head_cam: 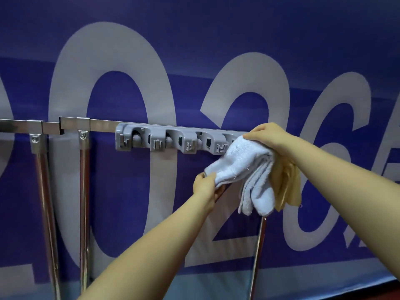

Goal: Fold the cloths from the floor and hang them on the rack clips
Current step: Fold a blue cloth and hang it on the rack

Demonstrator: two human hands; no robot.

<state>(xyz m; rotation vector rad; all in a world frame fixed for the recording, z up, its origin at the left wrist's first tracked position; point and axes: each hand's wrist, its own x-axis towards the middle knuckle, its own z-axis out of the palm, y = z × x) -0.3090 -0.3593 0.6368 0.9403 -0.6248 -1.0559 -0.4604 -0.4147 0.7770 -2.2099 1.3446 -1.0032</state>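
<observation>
a blue banner [216,40] with huge pale numerals fills the whole background behind everything. in front of it stands a shiny metal rack [104,124], its flat top rail running from the left edge toward the right, with chrome legs dropping down on the left and another leg showing lower right under the cloths. fixed along the right part of that rail is a grey plastic clip strip [173,140], a row of rounded clip slots with small hooks below them; the slots that show on its left and middle hold nothing, and its right end is hidden behind the cloth and hand. a white terry cloth [244,167] is bunched at that right end of the strip, its top pressed up against the clips, its folded layers hanging down in loose lobes. just behind it on the right hangs a yellow cloth [287,187], partly covered by the white one and by the forearm. the right hand [268,135] lies over the top of the white cloth at the strip, fingers curled down around the bunch. the left hand [205,184], lower and to the left, pinches the white cloth's lower left corner between thumb and fingers, pulling it out sideways.
</observation>
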